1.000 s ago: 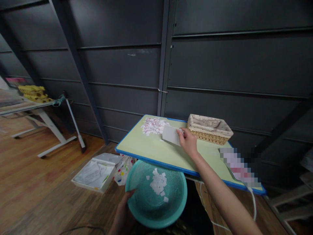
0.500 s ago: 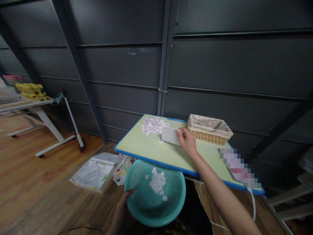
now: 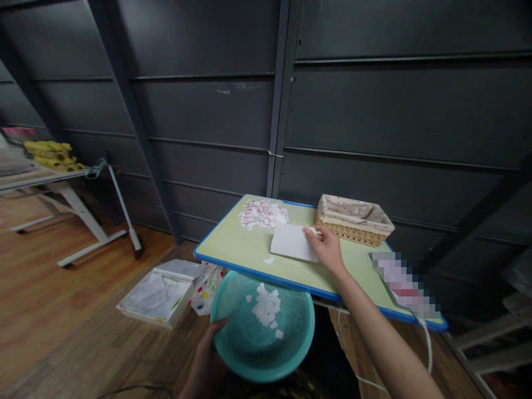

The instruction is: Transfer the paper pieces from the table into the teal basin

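My right hand (image 3: 326, 248) pinches a white card (image 3: 293, 242) by its right end, low over the pale green tabletop (image 3: 233, 244). A few small white paper pieces (image 3: 269, 260) lie just in front of the card. Behind it spreads a heap of white and pinkish paper scraps (image 3: 262, 213). Below the table's front edge, my left hand (image 3: 210, 346) grips the left rim of a teal plastic basket (image 3: 264, 370), its thumb over the rim. Several white paper squares (image 3: 266, 306) rest inside that basket.
A lined wicker basket (image 3: 353, 224) stands at the table's back right, with a blurred-out flat item (image 3: 403, 285) on the right edge. An open white box (image 3: 158, 293) sits on the floor at left, beside a dotted bag (image 3: 204, 291). A white cable (image 3: 429, 343) hangs at right.
My right hand has drawn the card nearer the table's front edge, and the card now lies flatter. Small paper pieces have shifted forward with it. My left hand stays on the basket.
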The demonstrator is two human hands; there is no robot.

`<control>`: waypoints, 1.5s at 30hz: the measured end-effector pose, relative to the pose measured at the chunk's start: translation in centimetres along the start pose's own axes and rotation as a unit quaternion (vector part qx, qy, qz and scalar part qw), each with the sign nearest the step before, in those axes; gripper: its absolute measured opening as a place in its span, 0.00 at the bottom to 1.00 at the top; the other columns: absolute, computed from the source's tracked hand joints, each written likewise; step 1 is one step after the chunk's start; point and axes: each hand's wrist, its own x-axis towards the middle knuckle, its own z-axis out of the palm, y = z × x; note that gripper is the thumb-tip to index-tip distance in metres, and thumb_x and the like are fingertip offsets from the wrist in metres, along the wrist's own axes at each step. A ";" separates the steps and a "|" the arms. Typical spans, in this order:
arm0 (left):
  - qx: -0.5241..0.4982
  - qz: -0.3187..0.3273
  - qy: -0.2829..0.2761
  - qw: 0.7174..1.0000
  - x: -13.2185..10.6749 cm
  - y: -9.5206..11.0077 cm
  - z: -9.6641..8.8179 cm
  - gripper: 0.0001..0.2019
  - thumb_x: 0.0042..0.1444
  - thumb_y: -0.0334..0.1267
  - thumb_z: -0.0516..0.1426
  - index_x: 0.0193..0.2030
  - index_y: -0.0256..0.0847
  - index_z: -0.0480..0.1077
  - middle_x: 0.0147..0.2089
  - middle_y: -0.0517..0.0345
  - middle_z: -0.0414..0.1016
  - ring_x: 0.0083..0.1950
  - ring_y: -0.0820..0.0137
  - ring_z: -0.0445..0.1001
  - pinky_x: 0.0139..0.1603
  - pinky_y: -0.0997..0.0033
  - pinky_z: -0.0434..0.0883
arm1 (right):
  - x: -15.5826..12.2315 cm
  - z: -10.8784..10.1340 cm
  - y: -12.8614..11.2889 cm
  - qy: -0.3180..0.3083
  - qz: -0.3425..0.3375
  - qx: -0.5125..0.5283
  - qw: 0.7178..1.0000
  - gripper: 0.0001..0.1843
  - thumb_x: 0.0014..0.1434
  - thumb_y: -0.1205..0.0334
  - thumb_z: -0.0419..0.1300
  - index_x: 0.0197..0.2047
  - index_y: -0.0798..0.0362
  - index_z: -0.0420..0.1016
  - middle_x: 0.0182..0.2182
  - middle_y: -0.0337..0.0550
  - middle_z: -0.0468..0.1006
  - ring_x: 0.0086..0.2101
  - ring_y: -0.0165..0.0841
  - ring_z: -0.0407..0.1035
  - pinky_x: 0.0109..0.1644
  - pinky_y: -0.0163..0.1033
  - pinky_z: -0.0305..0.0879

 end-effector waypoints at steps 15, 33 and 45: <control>0.038 0.016 0.020 0.999 0.8 0.2 -0.2 0.29 0.50 0.27 0.60 0.62 0.32 0.66 0.47 0.43 0.82 0.58 0.48 0.71 0.64 0.47 0.61 | 0.5 0.3 -0.2 -0.006 0.060 0.115 0.991 0.25 0.47 0.38 0.63 0.33 0.55 0.74 0.17 0.37 0.70 0.18 0.30 0.60 0.21 0.34 0.53; 0.054 0.056 0.029 0.997 -0.8 0.4 1.5 0.36 0.49 0.22 0.59 0.66 0.40 0.60 0.41 0.52 0.85 0.53 0.51 0.77 0.64 0.50 0.63 | 4.9 1.8 1.4 0.069 -0.086 -0.150 0.982 0.25 0.58 0.45 0.52 0.38 0.57 0.80 0.30 0.51 0.81 0.28 0.39 0.71 0.35 0.40 0.63; 0.023 0.032 0.055 0.998 -0.3 0.3 1.1 0.38 0.50 0.25 0.58 0.69 0.25 0.50 0.42 0.42 0.84 0.55 0.49 0.74 0.62 0.50 0.65 | 2.7 2.2 -0.3 -0.152 0.016 0.046 0.987 0.23 0.48 0.42 0.61 0.33 0.56 0.78 0.22 0.42 0.77 0.21 0.33 0.67 0.20 0.34 0.55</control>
